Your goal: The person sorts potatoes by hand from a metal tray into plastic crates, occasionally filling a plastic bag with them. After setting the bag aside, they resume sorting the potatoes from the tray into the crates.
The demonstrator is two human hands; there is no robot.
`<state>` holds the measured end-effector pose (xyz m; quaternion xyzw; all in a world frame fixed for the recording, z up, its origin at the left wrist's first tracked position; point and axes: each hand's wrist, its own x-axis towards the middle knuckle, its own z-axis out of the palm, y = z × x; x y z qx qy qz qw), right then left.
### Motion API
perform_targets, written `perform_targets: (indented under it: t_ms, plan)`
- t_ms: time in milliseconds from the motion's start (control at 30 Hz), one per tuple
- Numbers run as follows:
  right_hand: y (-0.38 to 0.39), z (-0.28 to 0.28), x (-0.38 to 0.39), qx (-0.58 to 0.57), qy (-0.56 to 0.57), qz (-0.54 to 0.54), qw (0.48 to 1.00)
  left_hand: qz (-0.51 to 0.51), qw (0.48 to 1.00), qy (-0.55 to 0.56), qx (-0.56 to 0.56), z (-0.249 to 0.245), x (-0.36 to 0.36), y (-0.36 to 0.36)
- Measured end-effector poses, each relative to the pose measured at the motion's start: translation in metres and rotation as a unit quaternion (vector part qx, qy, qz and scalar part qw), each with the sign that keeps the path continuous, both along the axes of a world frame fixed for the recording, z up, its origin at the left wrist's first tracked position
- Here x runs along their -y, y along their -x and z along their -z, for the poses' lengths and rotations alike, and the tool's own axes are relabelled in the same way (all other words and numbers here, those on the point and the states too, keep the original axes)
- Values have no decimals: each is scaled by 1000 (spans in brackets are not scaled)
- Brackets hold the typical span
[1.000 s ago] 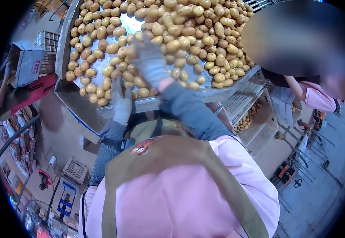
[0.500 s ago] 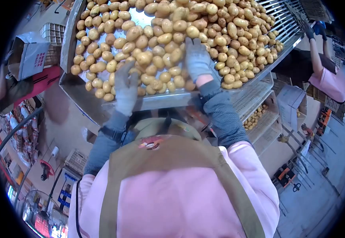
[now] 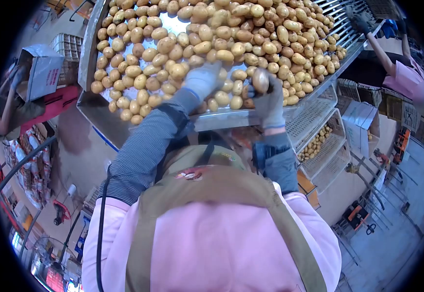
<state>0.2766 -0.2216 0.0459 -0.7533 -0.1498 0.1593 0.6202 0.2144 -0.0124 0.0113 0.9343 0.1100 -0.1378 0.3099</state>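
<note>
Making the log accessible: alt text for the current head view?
A gloved right hand grips a potato near the front rim of a metal tray heaped with potatoes, while the gloved left hand, blurred, is among them. Plastic crates sit below the tray's right side.

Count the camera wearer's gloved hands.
2: the left hand, blurred among the potatoes, and the right hand, by the tray's near edge, gripping one potato. None hidden.

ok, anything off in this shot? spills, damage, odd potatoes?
One mild oddity: the potato in the right hand looks darker and browner than most in the metal tray. Blur hides whether it's damaged. No spill visible.
</note>
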Motion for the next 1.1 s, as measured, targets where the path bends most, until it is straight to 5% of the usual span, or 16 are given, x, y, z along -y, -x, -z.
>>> perform_targets:
  t_ms: [100,133,233,267,367,500,633,700,800,867,900,933,967,1000,1067,1100]
  plan:
    - [34,-17,12,-133,-42,-59,988,-55,995,66,-45,-7,-2,0]
    - [41,-20,15,-200,-58,-70,976,-121,976,179,-14,-21,-4,9]
    - [54,-2,16,-310,-78,-71,945,-66,978,197,25,-47,13,29]
    - [63,19,17,-228,-37,-75,970,74,971,54,221,-28,15,38]
    - [62,8,4,-156,37,-58,985,4,991,-80,111,-63,-13,-8]
    - [43,-40,-9,49,111,-54,991,-6,997,-59,-43,-8,-24,-79]
    - [24,-50,4,307,324,-140,884,-9,994,-90,-52,10,-14,-87]
    - [19,-56,14,218,261,-110,934,19,992,-99,-75,7,-12,-86]
    - [26,-57,30,-131,-8,20,991,7,994,-92,-64,2,-12,-82]
    - [33,-59,40,-278,-152,79,945,-99,993,56,-39,8,-19,-79]
    - [36,-59,44,-325,-200,97,919,-113,965,232,56,42,-38,-70]
    - [39,-59,50,-361,-231,114,896,146,934,-103,310,86,-70,-57]
    - [42,-61,58,-389,-248,124,878,-20,938,259,231,98,-78,-47]
    - [47,-63,71,-416,-258,135,862,-155,858,470,141,31,-39,-31]
    - [61,-70,108,-468,-250,138,836,-108,880,445,128,-19,-9,5]
    - [68,-76,126,-497,-245,130,822,-208,824,527,23,-37,4,13]
